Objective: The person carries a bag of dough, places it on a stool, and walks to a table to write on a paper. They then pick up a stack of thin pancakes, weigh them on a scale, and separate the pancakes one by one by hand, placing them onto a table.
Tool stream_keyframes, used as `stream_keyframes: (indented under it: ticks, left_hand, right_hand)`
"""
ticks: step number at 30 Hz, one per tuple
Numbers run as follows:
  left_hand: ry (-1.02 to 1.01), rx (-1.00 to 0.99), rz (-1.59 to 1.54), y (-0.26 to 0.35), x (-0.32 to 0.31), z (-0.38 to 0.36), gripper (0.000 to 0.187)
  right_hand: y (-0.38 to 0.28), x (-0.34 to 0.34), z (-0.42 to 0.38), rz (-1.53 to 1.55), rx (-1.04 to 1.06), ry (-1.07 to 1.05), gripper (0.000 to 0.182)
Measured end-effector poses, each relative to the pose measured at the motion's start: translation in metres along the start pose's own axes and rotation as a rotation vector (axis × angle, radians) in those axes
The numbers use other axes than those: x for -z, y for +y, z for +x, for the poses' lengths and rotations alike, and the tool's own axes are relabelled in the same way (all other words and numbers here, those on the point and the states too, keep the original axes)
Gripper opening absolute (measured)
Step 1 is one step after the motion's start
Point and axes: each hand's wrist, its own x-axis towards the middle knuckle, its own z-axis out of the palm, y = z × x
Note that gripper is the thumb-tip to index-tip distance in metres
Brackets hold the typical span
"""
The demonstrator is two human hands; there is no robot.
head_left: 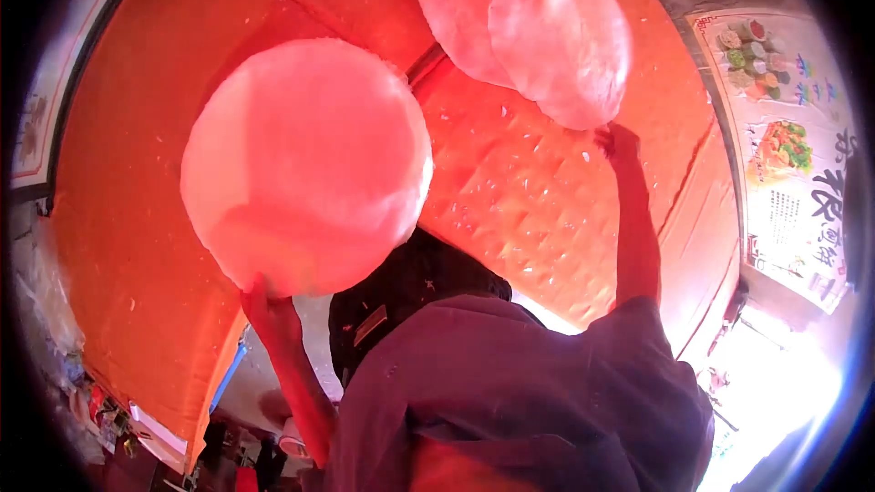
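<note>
Disc sits over the orange cover, its near edge pinched in your left hand, your right hand at the other discs, grip unclear, in what seems edge-handling whose next move calls for a light touch.

On the poster, near its right edge, large black characters seem to read "杂粮煎饼". Its smaller print is too small to read.

A printed poster with food pictures is located at right. A dark-edged panel occupies the left edge; mixed clutter lies lower left.
</note>
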Motion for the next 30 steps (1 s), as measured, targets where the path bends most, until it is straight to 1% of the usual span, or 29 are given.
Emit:
stream_keyframes:
  ticks: [1, 3, 5, 6, 7, 9, 10, 11, 13, 14, 15, 16, 17, 19, 21, 23, 25, 26, 28, 29, 30]
  left_hand:
    - [-0.008, -0.020, 0.002, 0.004, -0.009, -0.002, 0.037]
    - [-0.009, -0.062, 0.006, 0.009, -0.021, -0.005, 0.038]
    - [-0.104, -0.147, 0.205, 0.002, -0.003, 0.004, 0.036]
    - [-0.099, -0.134, 0.187, 0.004, -0.012, 0.006, 0.035]
    - [-0.092, -0.122, 0.173, 0.002, -0.026, 0.008, 0.035]
    - [-0.057, -0.110, 0.349, 0.001, -0.033, 0.015, 0.037]
    - [-0.046, -0.126, 0.326, -0.001, -0.038, 0.018, 0.039]
    - [-0.039, -0.141, 0.303, -0.001, -0.039, 0.019, 0.041]
    - [-0.032, -0.108, 0.384, -0.004, -0.026, 0.023, 0.046]
    - [-0.069, -0.165, 0.283, 0.003, -0.041, 0.018, 0.045]
    - [-0.047, -0.147, 0.233, 0.003, -0.038, 0.016, 0.045]
    - [-0.026, -0.126, 0.179, 0.002, -0.034, 0.015, 0.045]
    - [-0.009, -0.108, 0.123, -0.001, -0.031, 0.016, 0.044]
    - [0.035, -0.112, 0.209, -0.007, -0.020, 0.019, 0.042]
    - [0.095, -0.096, 0.360, -0.004, -0.027, 0.015, 0.040]
    - [0.122, -0.089, 0.305, -0.004, -0.030, 0.014, 0.032]
    - [0.138, -0.086, 0.196, -0.006, -0.026, 0.013, 0.027]
    - [0.169, -0.088, 0.235, -0.005, -0.024, 0.013, 0.024]
    - [0.220, -0.085, 0.313, -0.006, -0.022, 0.014, 0.020]
    - [0.205, -0.082, 0.313, -0.009, -0.019, 0.016, 0.018]
    - [0.190, -0.078, 0.313, -0.012, -0.013, 0.018, 0.017]
  right_hand:
    - [-0.001, -0.013, -0.028, -0.040, -0.001, 0.076, 0.023]
    - [-0.001, -0.042, -0.068, -0.400, 0.267, 0.271, 0.021]
    - [0.004, -0.091, -0.101, -0.459, 0.538, 0.101, 0.021]
    - [0.006, -0.121, -0.127, -0.473, 0.665, 0.006, 0.020]
    - [-0.013, -0.163, -0.185, -0.423, 0.562, -0.323, 0.020]
    - [-0.016, -0.231, -0.264, -0.622, 0.524, -0.815, 0.030]
    - [-0.009, -0.259, -0.293, -0.712, 0.519, -1.062, 0.036]
    - [0.015, -0.281, -0.315, -0.533, 0.787, -1.195, 0.039]
    - [0.026, -0.310, -0.351, -0.551, 0.945, -1.318, 0.044]
    - [0.026, -0.319, -0.365, -0.566, 1.030, -1.374, 0.047]
    - [0.026, -0.324, -0.375, -0.586, 1.113, -1.432, 0.050]
    - [0.022, -0.328, -0.380, -0.733, 1.002, -1.474, 0.047]
    - [0.026, -0.332, -0.376, -0.673, 0.836, -1.510, 0.044]
    - [0.037, -0.333, -0.361, -0.551, 0.503, -1.552, 0.038]
    - [0.039, -0.328, -0.359, -0.517, 0.516, -1.523, 0.029]
    - [0.033, -0.331, -0.360, -0.573, 0.341, -1.512, 0.025]
    - [0.047, -0.336, -0.354, -0.589, 0.477, -1.373, 0.025]
    - [0.057, -0.337, -0.352, -0.597, 0.539, -1.301, 0.026]
    - [0.083, -0.342, -0.371, -0.785, 0.976, -1.298, 0.030]
    - [0.088, -0.346, -0.376, -0.880, 1.204, -1.267, 0.033]
    - [0.087, -0.347, -0.376, -0.851, 1.108, -1.296, 0.031]
